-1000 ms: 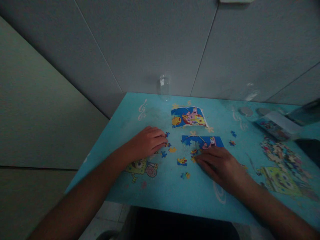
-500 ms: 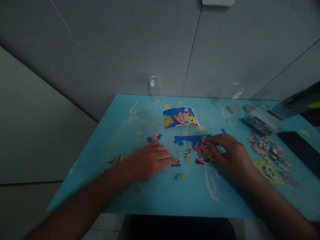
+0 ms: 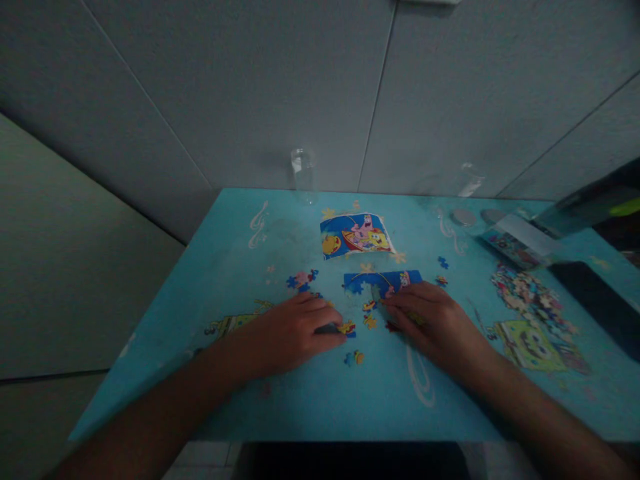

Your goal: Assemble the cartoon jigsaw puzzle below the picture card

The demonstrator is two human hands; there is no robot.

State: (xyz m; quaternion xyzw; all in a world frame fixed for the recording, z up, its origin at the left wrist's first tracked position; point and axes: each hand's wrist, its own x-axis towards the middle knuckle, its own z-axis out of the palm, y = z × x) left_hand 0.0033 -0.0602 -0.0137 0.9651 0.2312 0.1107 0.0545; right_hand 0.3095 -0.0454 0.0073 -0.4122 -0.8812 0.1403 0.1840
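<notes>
A partly assembled jigsaw puzzle [image 3: 357,279] lies flat on the table, its blue top edge joined and a gap in its middle. My right hand [image 3: 433,312] rests over its right part, fingers pinched together at the gap; what is between the tips is mostly hidden. My left hand [image 3: 300,333] lies at the lower left, thumb and fingertips closed on a yellow-and-red puzzle piece [image 3: 347,327]. Between the hands are loose yellow pieces [image 3: 370,321]. A blue-and-yellow piece [image 3: 355,358] lies nearer me. Behind the puzzle is the reference picture [image 3: 356,235].
Pink-and-blue pieces [image 3: 301,279] lie beyond my left hand. On the right are a pile of loose pieces [image 3: 530,297], a dark flat object [image 3: 597,310], a clear package [image 3: 520,243] and round lids [image 3: 464,217]. A clear cylinder [image 3: 304,177] stands by the wall.
My right hand has moved left and toward me, from the puzzle's upper right to its middle gap. A small piece beyond that hand is now uncovered. My left hand stays nearly in place.
</notes>
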